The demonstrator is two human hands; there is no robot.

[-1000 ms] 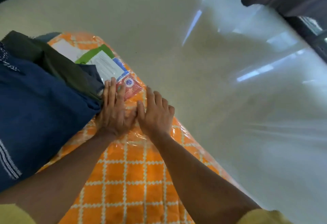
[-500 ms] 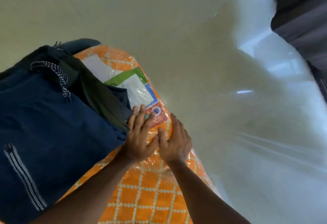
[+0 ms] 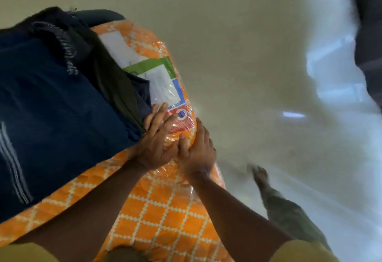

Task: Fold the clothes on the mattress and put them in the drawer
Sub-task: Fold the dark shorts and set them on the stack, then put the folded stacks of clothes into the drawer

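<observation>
An orange checked mattress (image 3: pixel 161 210) in clear plastic wrap lies on the floor. On its left part sits a pile of clothes: a navy garment (image 3: pixel 51 117) with white stripes on top, a dark olive one (image 3: pixel 111 79) beside it. My left hand (image 3: pixel 156 139) rests flat on the mattress, fingers spread, touching the pile's edge. My right hand (image 3: pixel 199 148) presses flat at the mattress's right edge, thumb next to the left hand. Neither hand holds anything. No drawer is in view.
A printed label (image 3: pixel 165 88) lies under the plastic just beyond my hands. Pale shiny floor (image 3: pixel 248 54) surrounds the mattress. My bare foot and trouser leg (image 3: pixel 277 197) stand on the floor at the right. A dark object (image 3: pixel 370 34) fills the upper right corner.
The view has tilted and shifted, so my foot has come into view at the right. Both hands stay pressed flat on the mattress next to the clothes pile.
</observation>
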